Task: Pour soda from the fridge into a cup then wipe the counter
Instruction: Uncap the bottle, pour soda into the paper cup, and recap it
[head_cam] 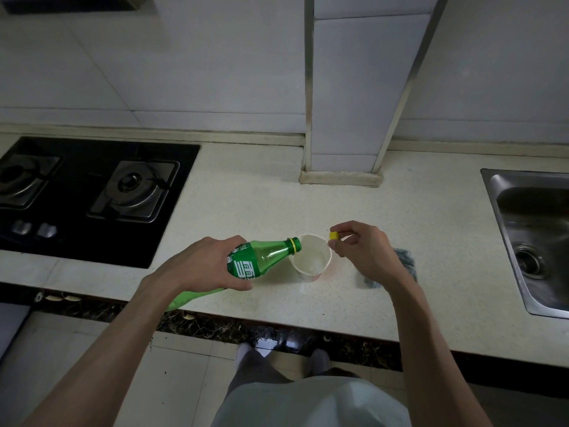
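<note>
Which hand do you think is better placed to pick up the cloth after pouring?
Right: the cloth lies close beside the right hand, though it pinches the yellow cap. The left hand grips the bottle, beyond the cup.

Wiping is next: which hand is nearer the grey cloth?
Right. The right hand, pinching the yellow cap, is beside the grey cloth; the left hand grips the bottle on the cup's far side.

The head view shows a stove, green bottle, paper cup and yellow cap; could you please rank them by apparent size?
1. stove
2. green bottle, partly hidden by the left hand
3. paper cup
4. yellow cap
</note>
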